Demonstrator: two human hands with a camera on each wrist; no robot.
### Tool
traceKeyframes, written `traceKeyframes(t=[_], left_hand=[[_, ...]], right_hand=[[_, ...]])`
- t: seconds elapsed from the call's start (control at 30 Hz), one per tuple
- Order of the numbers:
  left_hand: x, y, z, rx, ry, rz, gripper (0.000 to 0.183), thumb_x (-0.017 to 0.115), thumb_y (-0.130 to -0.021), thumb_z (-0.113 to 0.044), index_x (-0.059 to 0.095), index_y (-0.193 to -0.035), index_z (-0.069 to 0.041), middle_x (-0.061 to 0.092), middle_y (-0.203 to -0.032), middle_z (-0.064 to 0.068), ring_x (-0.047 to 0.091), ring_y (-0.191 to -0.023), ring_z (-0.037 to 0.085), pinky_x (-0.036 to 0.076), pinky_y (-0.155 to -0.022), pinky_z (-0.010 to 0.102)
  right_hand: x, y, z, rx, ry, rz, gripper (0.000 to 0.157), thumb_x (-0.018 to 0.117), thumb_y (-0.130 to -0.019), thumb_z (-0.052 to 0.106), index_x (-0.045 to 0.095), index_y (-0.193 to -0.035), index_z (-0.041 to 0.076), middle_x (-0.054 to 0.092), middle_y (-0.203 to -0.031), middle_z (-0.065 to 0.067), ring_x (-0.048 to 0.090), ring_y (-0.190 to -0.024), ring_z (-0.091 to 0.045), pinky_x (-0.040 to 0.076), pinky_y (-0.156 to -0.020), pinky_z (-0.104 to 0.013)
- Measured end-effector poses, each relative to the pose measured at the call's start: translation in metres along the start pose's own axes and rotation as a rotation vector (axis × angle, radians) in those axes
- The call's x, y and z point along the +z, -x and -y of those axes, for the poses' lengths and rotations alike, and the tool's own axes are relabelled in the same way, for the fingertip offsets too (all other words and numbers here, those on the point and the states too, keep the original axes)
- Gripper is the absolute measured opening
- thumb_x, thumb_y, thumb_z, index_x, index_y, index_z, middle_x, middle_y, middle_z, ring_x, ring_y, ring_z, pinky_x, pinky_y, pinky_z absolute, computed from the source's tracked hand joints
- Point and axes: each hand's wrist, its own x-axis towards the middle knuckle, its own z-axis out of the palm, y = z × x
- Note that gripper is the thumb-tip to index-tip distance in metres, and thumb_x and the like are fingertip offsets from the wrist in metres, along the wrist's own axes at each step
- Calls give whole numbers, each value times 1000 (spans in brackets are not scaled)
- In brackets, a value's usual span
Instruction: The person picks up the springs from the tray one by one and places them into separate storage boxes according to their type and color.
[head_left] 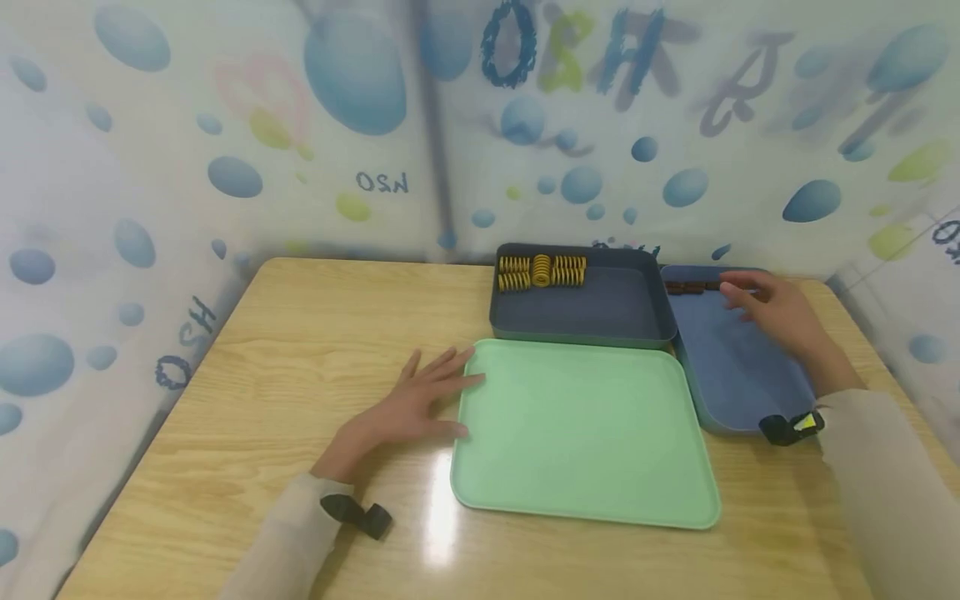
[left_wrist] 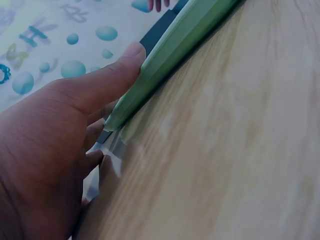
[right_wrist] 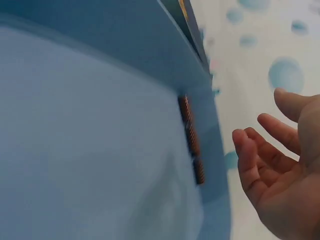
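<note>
My left hand (head_left: 420, 404), its fingers spread, touches the left edge of the light green tray (head_left: 585, 433). In the left wrist view the thumb lies along the rim of that tray (left_wrist: 165, 65). My right hand (head_left: 776, 312) is over the far end of the blue tray (head_left: 738, 375), its fingers loosely bent and nothing held. Under and left of its fingertips, a row of reddish-brown coiled springs (head_left: 685, 287) lies along the blue tray's far wall. In the right wrist view those springs (right_wrist: 191, 139) lie end to end, apart from the hand (right_wrist: 285, 170).
A dark grey tray (head_left: 622, 304) stands behind the green one. Several yellow springs (head_left: 541, 271) lie grouped at its left end. The wooden table (head_left: 300, 358) backs onto a patterned curtain (head_left: 465, 150). The blue tray touches the dark tray's right side.
</note>
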Motion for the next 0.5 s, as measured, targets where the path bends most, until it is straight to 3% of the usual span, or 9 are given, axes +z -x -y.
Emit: traceKeyframes(t=[0.1, 0.17, 0.3, 0.37, 0.5], left_hand=[[-3, 0, 4, -10, -15, -14, 74, 61, -85, -59, 40, -147, -25, 14, -159, 2, 9, -145, 30, -7, -109, 61], [-6, 0, 4, -28, -27, -30, 75, 62, -85, -58, 39, -147, -25, 17, -159, 3, 12, -144, 31, -4, -108, 63], [-10, 1, -1, -96, -80, -61, 75, 63, -86, -56, 37, -149, -24, 19, -158, 5, 14, -141, 41, 5, -104, 71], [-14, 4, -6, -145, -117, -79, 77, 63, -85, -55, 35, -149, -24, 18, -158, 7, 11, -140, 46, 8, -101, 74], [-25, 9, -14, -210, -183, -123, 82, 66, -84, -53, 31, -151, -22, 13, -159, 12, 2, -138, 53, 10, -96, 79]], right_hand=[[7, 13, 17, -63, 28, 23, 48, 54, -98, 35, 51, -136, 7, 57, -124, 0, 52, -93, 8, 43, -72, -13], [11, 21, 28, -113, 31, 37, 46, 54, -98, 31, 49, -138, 8, 50, -133, -10, 51, -105, -3, 44, -83, -21], [17, 38, 49, -210, 28, 78, 49, 56, -98, 21, 42, -144, 11, 44, -140, -13, 44, -121, -27, 39, -98, -37], [19, 47, 58, -253, 48, 91, 53, 57, -97, 19, 39, -147, 14, 40, -145, -12, 40, -127, -30, 35, -101, -29], [21, 67, 71, -338, 110, 100, 64, 62, -94, 17, 31, -151, 18, 26, -155, -11, 26, -138, -37, 30, -106, -44]])
